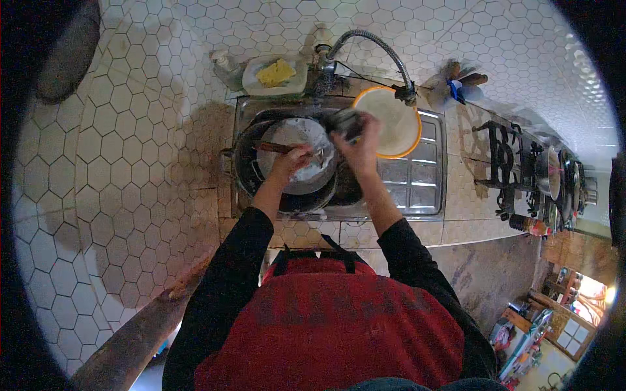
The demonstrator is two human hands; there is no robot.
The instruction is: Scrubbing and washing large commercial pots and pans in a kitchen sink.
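My left hand (296, 160) grips a utensil (276, 147) with a brown handle, its metal end pointing right; I cannot tell its exact kind. Below it a round, pale metal vessel (288, 177) with white suds sits inside a larger dark basin (247, 168) in the left part of the steel sink (342, 213). To the right, my right hand (363, 146) holds a dark, rounded object (344, 122), blurred by motion, so its kind is unclear. Just beyond that hand, a pale round tub (391, 122) with an orange rim rests partly on the ribbed drainboard (410, 171).
A flexible-neck tap (376, 39) arches over the tub. Behind the sink, a yellow sponge (276, 73) lies in a pale dish (252, 80) beside a clear pump bottle (225, 66). Stove grates (503, 156), a metal bowl (547, 171) and a bottle (530, 226) are at the right.
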